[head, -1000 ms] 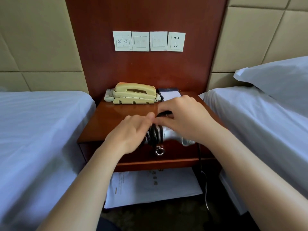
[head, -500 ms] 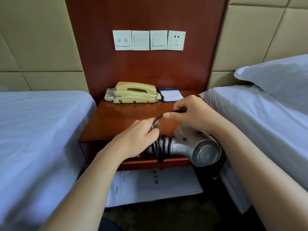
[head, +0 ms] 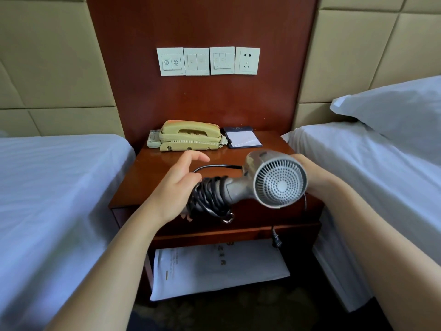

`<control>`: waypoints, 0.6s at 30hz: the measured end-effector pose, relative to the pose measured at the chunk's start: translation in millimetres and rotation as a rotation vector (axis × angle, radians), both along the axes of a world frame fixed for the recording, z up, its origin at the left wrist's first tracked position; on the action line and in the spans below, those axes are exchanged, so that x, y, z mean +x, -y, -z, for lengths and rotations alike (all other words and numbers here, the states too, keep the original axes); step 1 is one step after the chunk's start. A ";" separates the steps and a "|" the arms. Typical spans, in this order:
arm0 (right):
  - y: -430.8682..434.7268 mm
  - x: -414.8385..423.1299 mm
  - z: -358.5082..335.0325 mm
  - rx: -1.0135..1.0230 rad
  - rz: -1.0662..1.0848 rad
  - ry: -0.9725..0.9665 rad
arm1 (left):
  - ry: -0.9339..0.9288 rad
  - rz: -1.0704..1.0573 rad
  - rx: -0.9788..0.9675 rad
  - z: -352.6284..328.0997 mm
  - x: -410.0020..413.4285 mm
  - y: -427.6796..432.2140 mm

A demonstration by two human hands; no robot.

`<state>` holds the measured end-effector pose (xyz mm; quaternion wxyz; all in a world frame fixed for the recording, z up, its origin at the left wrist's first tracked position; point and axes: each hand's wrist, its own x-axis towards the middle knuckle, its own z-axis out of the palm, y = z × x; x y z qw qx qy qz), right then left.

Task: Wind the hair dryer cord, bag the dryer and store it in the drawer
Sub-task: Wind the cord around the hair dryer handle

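A silver hair dryer [head: 274, 180] hangs above the front of the wooden nightstand [head: 148, 177], its round rear grille facing me. Several turns of black cord [head: 210, 199] wrap its handle. My left hand [head: 176, 187] grips the wrapped handle from the left, index finger raised. My right hand [head: 307, 168] is mostly hidden behind the dryer's body; a free length of cord runs behind the dryer toward it. The plug [head: 276, 237] dangles below, by the drawer front. The drawer's ring pull [head: 228, 219] shows under the handle; the drawer is closed.
A beige phone [head: 188, 136], a remote [head: 154, 139] and a notepad [head: 243, 139] sit at the back of the nightstand. A white printed sheet or bag [head: 214, 268] lies on the lower shelf. Beds flank both sides. A wall socket [head: 247, 60] is above.
The dryer has been lifted and turned so its grille faces me. My right hand carried the cord around behind the dryer's body. My left index finger has lifted off the cord.
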<state>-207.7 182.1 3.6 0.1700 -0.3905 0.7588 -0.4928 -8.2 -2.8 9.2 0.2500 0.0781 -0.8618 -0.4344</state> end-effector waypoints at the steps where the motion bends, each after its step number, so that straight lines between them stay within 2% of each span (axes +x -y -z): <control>1: 2.1 -0.1 3.9 -0.018 0.004 0.016 | -0.019 0.004 0.036 -0.6 -0.7 0.6; 6: 10.4 6.9 10.0 0.037 0.022 -0.102 | -0.167 0.001 0.279 -1.1 -11.5 5.3; 9: 10.2 16.7 2.0 0.178 -0.079 -0.114 | -0.231 -0.186 0.479 0.6 -19.1 17.9; 12: 11.1 35.1 -13.2 0.298 -0.227 -0.173 | -0.196 -0.340 0.577 2.3 -23.1 30.8; 15: 17.2 52.9 -25.7 0.359 -0.329 -0.341 | -0.141 -0.405 0.589 3.0 -23.8 35.7; 18: 19.2 67.1 -38.2 0.349 -0.371 -0.442 | -0.078 -0.477 0.485 7.1 -25.1 40.2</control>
